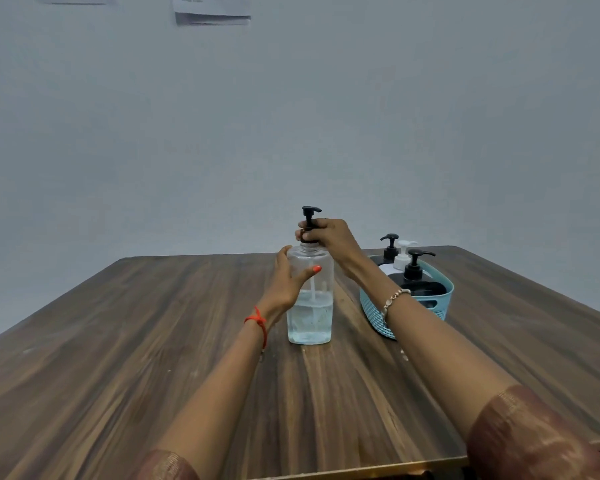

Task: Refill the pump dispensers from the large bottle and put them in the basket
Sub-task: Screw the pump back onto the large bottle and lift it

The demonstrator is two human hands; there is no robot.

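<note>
A tall clear bottle [310, 317] with a black pump top [310, 213] stands upright mid-table, about a third full of clear liquid. My left hand [288, 282] holds its upper body from the left, thumb across the front. My right hand [326, 233] grips the black collar at the neck, below the pump head. To the right, a light blue basket [371, 306] holds three pump dispensers: two black ones [417, 268] [390, 249] and a white one [403, 254].
The wooden table [153, 341] spreads to the left and front; its far edge meets a plain grey wall. Papers [211, 8] hang on the wall high up. My right forearm crosses in front of the basket.
</note>
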